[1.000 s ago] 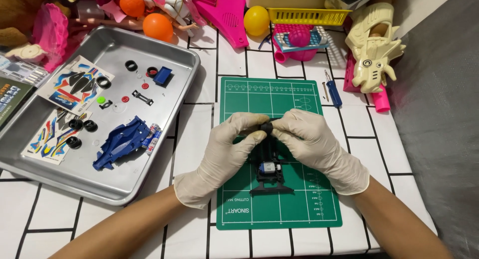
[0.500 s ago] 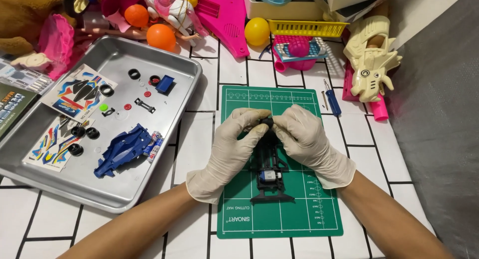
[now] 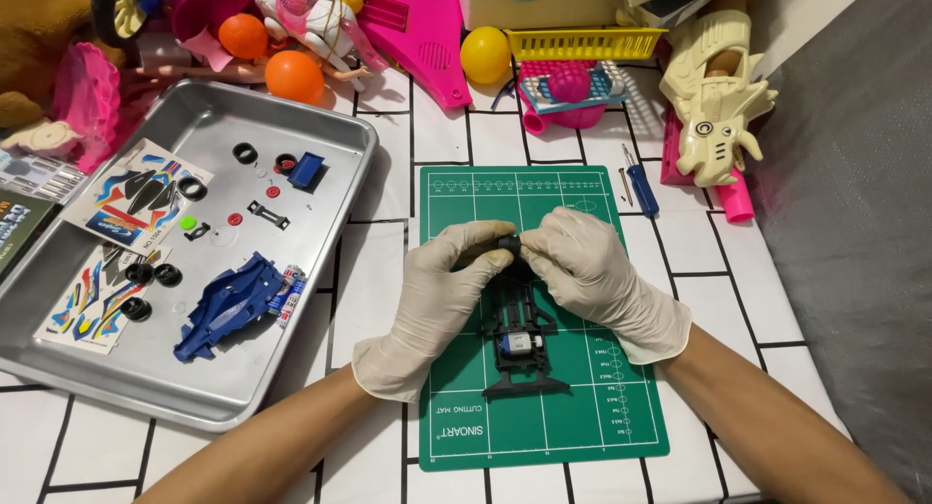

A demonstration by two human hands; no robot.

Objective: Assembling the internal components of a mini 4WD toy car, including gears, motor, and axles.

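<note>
Left of centre, the metal tray [image 3: 340,300] holds the blue car body [image 3: 228,315], loose black tyres [image 3: 153,274] and sticker sheets [image 3: 136,193], all well apart from both hands. At frame centre, the gloved left hand [image 3: 437,290] and gloved right hand [image 3: 592,271] meet fingertip to fingertip, both pinching a small black wheel [image 3: 509,242] at the upper end of the black chassis [image 3: 519,334]. The chassis lies on the green cutting mat [image 3: 582,407], long axis running top to bottom of the frame, directly below both hands, equally near each; a blue screwdriver [image 3: 639,185] lies at the mat's upper right edge.

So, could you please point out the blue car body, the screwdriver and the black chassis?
blue car body [image 3: 231,308], head view, mid shell.
screwdriver [image 3: 641,189], head view, blue handle.
black chassis [image 3: 522,353], head view, rear section.
</note>
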